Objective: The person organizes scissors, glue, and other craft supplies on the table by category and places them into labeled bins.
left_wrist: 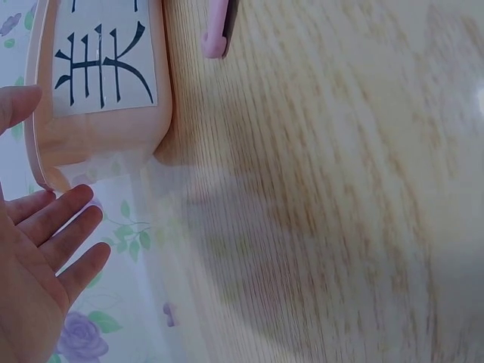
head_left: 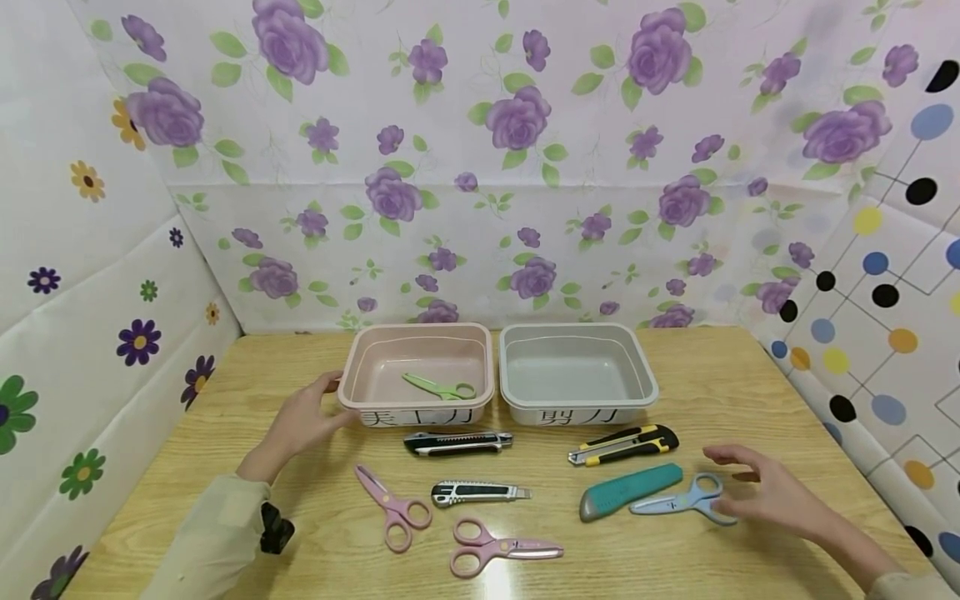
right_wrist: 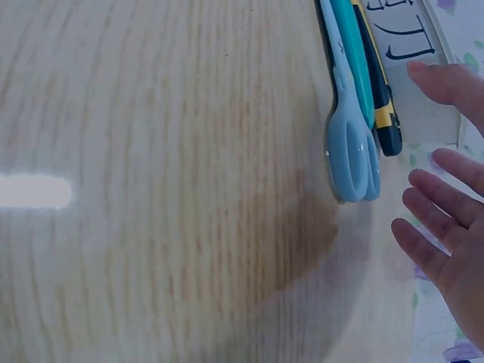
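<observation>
Left hand (head_left: 300, 422): fingers spread, empty, pink bin (head_left: 420, 354) at your fingertips.
Right hand (head_left: 776, 493): parted, empty; blue scissors (head_left: 678, 502) by your thumb, pinch the handles (right_wrist: 338, 151)!

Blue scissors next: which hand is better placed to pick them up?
Probably the right hand: it is open, holds nothing, and is right beside the blue scissors. The left hand is much farther away, at the left end of the pink bin.

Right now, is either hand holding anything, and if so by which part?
Nothing looks held: the left hand is open at the left end of the pink bin, the right hand open near the blue scissors.
</observation>
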Demonstrator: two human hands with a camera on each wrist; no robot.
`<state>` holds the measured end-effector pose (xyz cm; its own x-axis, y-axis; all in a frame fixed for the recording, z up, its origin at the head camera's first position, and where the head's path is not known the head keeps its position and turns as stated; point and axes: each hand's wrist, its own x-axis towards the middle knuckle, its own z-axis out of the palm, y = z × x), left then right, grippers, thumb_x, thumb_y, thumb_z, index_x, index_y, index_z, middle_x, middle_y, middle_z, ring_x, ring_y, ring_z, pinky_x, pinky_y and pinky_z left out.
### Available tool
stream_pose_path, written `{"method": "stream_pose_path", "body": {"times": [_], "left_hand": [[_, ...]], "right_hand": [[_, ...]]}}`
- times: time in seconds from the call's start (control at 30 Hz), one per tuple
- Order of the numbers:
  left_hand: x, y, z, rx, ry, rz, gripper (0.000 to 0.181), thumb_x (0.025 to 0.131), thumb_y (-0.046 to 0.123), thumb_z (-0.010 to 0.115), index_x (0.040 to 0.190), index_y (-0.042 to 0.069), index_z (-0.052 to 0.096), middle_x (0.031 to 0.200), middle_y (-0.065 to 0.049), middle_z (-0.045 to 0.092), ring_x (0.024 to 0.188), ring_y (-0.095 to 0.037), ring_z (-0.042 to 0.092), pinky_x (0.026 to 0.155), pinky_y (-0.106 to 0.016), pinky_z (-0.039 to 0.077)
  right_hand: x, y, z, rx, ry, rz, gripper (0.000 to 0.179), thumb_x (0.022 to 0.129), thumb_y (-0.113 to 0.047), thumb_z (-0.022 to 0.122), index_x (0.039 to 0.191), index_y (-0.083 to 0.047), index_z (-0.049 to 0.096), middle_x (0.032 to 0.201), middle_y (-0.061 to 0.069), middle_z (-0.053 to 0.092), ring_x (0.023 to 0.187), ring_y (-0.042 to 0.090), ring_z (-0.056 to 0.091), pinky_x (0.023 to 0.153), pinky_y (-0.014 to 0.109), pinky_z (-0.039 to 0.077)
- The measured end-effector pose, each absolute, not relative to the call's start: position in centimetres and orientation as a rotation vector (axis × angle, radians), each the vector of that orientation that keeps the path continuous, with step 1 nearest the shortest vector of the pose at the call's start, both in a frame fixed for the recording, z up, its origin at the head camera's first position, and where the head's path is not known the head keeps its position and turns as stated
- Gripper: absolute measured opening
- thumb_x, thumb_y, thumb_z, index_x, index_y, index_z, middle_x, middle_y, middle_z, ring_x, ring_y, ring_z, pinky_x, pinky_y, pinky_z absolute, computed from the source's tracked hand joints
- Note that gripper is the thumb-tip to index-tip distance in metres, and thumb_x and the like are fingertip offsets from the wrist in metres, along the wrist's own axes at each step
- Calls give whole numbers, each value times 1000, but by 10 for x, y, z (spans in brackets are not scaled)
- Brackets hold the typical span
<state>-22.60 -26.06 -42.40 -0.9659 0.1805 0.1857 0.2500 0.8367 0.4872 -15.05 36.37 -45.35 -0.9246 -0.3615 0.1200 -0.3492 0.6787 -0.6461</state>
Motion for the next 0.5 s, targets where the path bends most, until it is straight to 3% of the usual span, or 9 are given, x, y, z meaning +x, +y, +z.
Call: {"method": "stream_pose_path", "body": {"times": [0.5], "left_hand": [[-226, -260, -424, -339, -2876, -795, 76, 80, 48, 63, 133, -1, 39, 117, -24, 55, 110, -43, 49, 87, -59, 38]], "right_hand": [[-150, 365, -473, -737, 2803, -1091, 70, 65, -20, 82, 122, 3, 50, 114, 17, 55, 97, 3, 53, 74, 24, 49]]}}
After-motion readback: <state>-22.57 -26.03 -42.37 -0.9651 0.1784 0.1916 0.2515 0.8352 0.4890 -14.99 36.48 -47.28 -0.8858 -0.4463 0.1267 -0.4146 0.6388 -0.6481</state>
